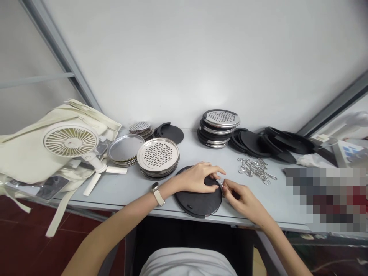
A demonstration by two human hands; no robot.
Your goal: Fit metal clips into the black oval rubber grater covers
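Note:
A round black disc (198, 201) lies flat near the front edge of the grey table (129, 188). My left hand (198, 177) rests on top of it, fingers curled and pressing near its right rim. My right hand (241, 197) is beside that rim, pinching a small metal clip (220, 183) against the disc's edge. A watch sits on my left wrist.
Stacks of perforated metal discs (158, 155), plain metal plates (124, 149) and black discs (253, 143) stand behind. A finished stack (220, 126) stands at the wall. A pile of wire clips (257, 168) lies to the right. A white fan (71, 142) and cloth bag sit left.

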